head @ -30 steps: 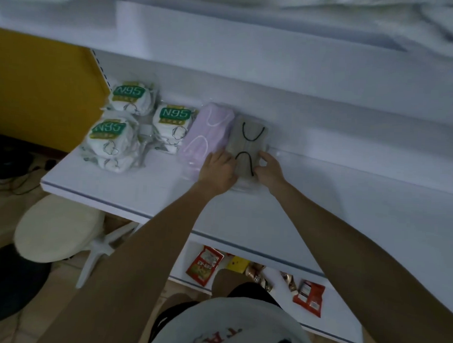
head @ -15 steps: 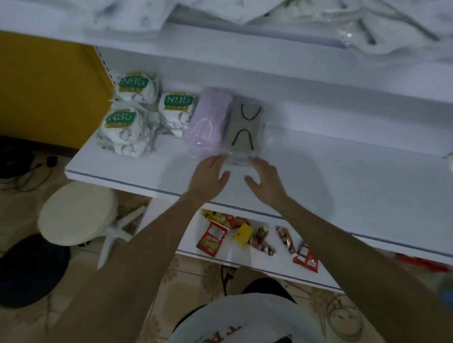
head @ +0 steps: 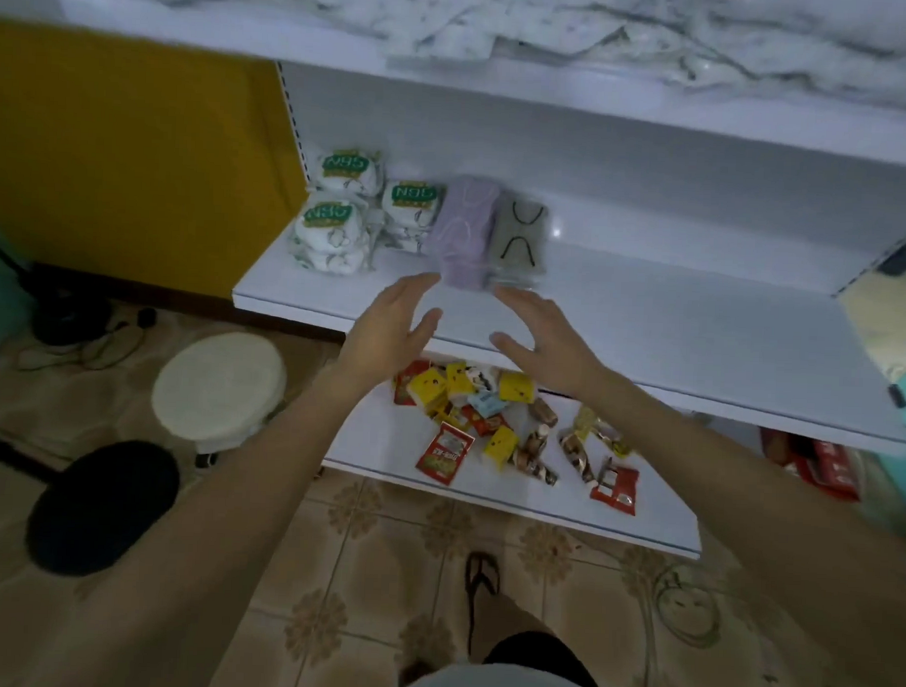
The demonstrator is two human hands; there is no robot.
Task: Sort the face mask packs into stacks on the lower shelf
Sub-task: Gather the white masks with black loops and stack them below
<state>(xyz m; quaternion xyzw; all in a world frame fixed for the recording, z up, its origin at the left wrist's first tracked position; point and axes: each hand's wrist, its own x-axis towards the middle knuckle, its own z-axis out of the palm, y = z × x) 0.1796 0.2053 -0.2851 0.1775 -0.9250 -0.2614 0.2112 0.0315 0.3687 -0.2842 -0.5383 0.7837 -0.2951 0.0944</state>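
On the white lower shelf [head: 672,320] stand stacks of mask packs at its left end: white N95 packs with green labels [head: 337,226], a purple mask stack [head: 462,235] and a grey pack with black ear loops [head: 520,232] beside it. My left hand [head: 392,331] hovers open just in front of the purple stack, touching nothing. My right hand [head: 549,336] is open too, palm facing left, in front of the grey pack. More loose mask packs [head: 657,37] lie heaped on the shelf above.
A bottom shelf [head: 650,520] holds scattered snack sachets [head: 489,427]. A round cream stool [head: 218,386] and a black round seat [head: 104,506] stand on the tiled floor at left. A yellow panel [head: 129,152] backs the left side.
Both hands let go of the grey pack and pulled back from the stacks toward me. The view has drawn back and now shows more of the shelves.
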